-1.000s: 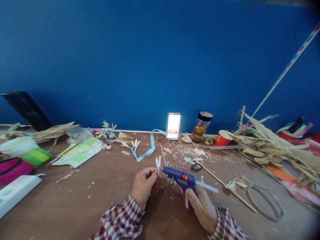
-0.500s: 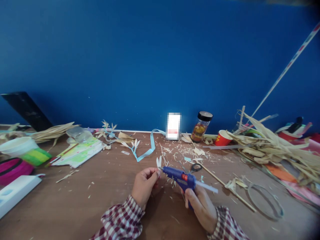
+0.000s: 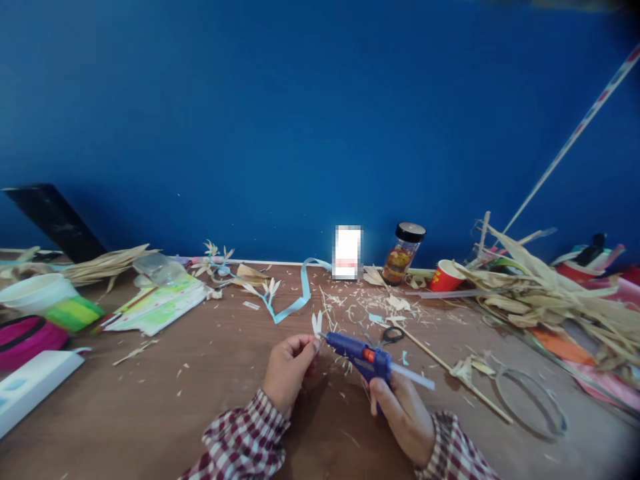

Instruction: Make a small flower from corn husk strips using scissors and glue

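Note:
Between the thumb and fingers of my left hand point(image 3: 293, 370) a small flower of pale, pointed corn-husk petals point(image 3: 317, 323) stands upright. My right hand point(image 3: 397, 407) is wrapped round the handle of a blue hot glue gun point(image 3: 357, 353). Its nozzle points left and is at the base of the petals; whether it touches them I cannot tell. From the gun's back end sticks a clear glue stick point(image 3: 413, 377). Farther back lies a finished-looking husk flower point(image 3: 270, 290) on a blue-wrapped stem, beside a curling light-blue ribbon point(image 3: 295, 307).
A lidded jar point(image 3: 403, 253) and a red paper cup point(image 3: 447, 275) stand at the back. Dried husks point(image 3: 550, 293) are heaped at the right, near a thin stick point(image 3: 445, 367) and scissors point(image 3: 393, 335). At the left are a white power strip point(image 3: 40, 387) and a painted sheet point(image 3: 160, 307).
Almost nothing differs. The petals in my left hand have shifted very slightly left, and the glue gun has barely moved.

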The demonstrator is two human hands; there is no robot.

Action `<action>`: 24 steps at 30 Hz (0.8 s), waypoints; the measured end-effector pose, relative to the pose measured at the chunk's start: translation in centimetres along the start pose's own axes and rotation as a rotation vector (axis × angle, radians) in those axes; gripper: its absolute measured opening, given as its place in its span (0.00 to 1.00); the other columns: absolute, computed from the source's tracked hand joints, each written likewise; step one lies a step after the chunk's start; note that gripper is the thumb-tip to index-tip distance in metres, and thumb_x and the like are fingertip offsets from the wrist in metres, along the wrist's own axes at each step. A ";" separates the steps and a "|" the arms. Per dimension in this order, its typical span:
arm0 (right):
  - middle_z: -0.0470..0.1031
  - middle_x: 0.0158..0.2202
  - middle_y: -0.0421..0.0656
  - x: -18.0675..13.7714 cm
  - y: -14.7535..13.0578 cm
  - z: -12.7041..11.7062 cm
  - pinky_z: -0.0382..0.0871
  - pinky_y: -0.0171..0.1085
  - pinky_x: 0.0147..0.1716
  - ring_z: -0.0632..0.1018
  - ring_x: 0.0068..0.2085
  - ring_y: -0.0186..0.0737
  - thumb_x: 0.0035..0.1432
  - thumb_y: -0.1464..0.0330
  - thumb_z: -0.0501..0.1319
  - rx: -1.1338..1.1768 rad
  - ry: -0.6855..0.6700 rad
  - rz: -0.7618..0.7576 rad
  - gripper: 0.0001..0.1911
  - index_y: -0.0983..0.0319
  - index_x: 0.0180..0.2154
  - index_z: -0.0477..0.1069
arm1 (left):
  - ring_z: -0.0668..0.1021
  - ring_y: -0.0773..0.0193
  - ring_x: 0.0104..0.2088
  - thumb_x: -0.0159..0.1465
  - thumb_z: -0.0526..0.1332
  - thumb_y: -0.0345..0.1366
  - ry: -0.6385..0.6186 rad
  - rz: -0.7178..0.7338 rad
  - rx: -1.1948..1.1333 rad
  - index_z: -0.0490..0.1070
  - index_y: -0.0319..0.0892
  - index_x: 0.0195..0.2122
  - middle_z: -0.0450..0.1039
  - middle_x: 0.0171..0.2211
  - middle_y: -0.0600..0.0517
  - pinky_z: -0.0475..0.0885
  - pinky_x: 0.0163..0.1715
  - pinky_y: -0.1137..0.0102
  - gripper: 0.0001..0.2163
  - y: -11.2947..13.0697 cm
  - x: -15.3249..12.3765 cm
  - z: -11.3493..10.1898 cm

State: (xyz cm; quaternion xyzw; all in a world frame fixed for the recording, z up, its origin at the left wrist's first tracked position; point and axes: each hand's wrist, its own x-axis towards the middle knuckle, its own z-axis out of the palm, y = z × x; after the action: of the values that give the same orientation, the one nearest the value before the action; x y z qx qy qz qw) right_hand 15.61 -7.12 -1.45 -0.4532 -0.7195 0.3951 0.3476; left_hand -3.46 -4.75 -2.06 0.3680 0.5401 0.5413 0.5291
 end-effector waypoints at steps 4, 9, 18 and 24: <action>0.63 0.23 0.39 -0.1 0.0 0.0 0.63 0.32 0.23 0.68 0.23 0.34 0.59 0.56 0.43 -0.003 -0.007 -0.013 0.22 0.65 0.46 0.60 | 0.65 0.74 0.18 0.50 0.61 0.40 -0.016 -0.001 0.006 0.71 0.36 0.25 0.67 0.19 0.55 0.61 0.18 0.78 0.10 0.1 0.0 0.0; 0.65 0.22 0.40 0.0 0.1 0.0 0.63 0.33 0.24 0.68 0.23 0.34 0.60 0.57 0.42 0.021 0.021 0.008 0.22 0.66 0.43 0.63 | 0.66 0.73 0.18 0.50 0.61 0.41 0.002 -0.006 -0.002 0.71 0.36 0.26 0.68 0.19 0.55 0.61 0.18 0.78 0.11 0.1 0.0 0.0; 0.66 0.23 0.41 0.0 0.3 0.1 0.62 0.34 0.24 0.68 0.23 0.35 0.60 0.57 0.42 0.025 0.027 -0.007 0.22 0.66 0.43 0.63 | 0.66 0.73 0.18 0.49 0.62 0.42 0.003 -0.005 -0.009 0.71 0.37 0.26 0.68 0.19 0.55 0.62 0.18 0.77 0.11 -0.1 0.0 0.0; 0.66 0.24 0.41 0.0 0.1 0.0 0.63 0.33 0.23 0.68 0.23 0.34 0.60 0.57 0.42 0.015 0.007 0.014 0.22 0.65 0.47 0.59 | 0.66 0.73 0.17 0.49 0.62 0.42 -0.003 0.017 -0.010 0.71 0.37 0.25 0.68 0.19 0.55 0.61 0.18 0.77 0.11 0.0 0.0 0.0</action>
State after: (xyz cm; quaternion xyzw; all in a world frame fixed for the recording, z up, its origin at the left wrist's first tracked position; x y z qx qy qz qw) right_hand 15.63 -7.13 -1.52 -0.4568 -0.7121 0.4015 0.3508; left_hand -3.47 -4.77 -2.04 0.3709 0.5331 0.5480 0.5272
